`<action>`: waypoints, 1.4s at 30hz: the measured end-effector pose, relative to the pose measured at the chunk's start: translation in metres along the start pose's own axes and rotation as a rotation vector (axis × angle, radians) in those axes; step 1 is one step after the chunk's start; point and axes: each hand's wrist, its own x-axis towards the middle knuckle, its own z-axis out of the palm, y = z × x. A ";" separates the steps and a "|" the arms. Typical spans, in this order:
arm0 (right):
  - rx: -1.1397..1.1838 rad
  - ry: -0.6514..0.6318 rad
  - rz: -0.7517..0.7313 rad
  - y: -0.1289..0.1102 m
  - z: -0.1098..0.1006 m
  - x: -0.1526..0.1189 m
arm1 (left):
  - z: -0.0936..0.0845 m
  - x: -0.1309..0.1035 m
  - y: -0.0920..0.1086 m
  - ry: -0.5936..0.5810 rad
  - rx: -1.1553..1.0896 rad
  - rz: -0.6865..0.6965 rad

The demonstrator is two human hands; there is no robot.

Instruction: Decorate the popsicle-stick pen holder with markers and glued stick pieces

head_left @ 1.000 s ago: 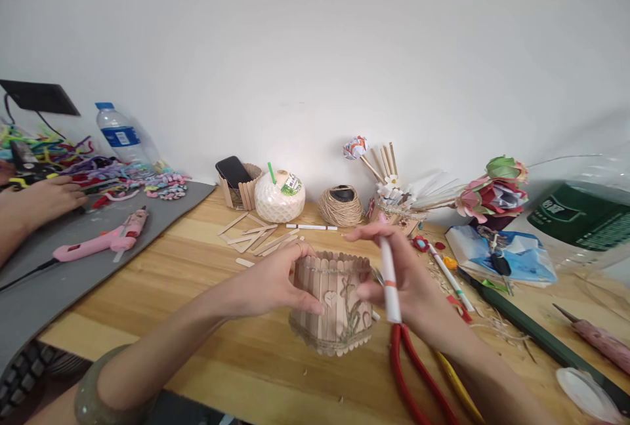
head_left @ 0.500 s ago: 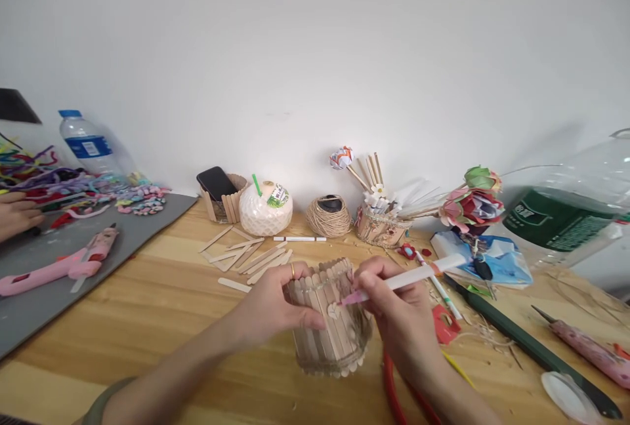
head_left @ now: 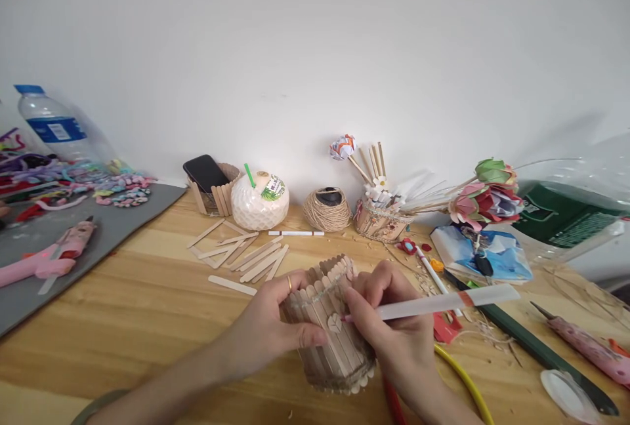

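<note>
A small basket made of wooden craft sticks (head_left: 327,346) is tilted in front of me, with a pale heart shape (head_left: 335,323) on its side. My left hand (head_left: 283,323) grips the basket from the left, thumb on its front and a ring on one finger. My right hand (head_left: 388,313) pinches a white marker (head_left: 443,302) with an orange-red band. The marker's pink tip touches or nearly touches the basket beside the heart's right edge.
Loose craft sticks (head_left: 241,256), a wrapped coconut (head_left: 260,202), a twine ball (head_left: 327,208) and a flower holder (head_left: 378,220) stand behind. A pink glue gun (head_left: 54,258) lies left; a dark green tool (head_left: 531,340) and pink-handled awl (head_left: 585,346) lie right.
The marker has swung flatter, its back end further right, with my right fingers nearer the heart. The basket sits slightly lower and more tilted. The view has shifted; another person's hand has mostly left it.
</note>
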 end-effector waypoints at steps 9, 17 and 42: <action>-0.094 -0.074 0.001 0.001 -0.001 -0.001 | 0.001 -0.001 -0.001 0.006 -0.028 -0.008; -0.185 -0.076 -0.036 0.002 -0.003 -0.001 | 0.002 0.000 0.001 0.005 -0.040 0.005; -0.174 -0.036 -0.064 -0.001 0.000 0.001 | 0.003 0.000 0.001 0.011 -0.055 -0.012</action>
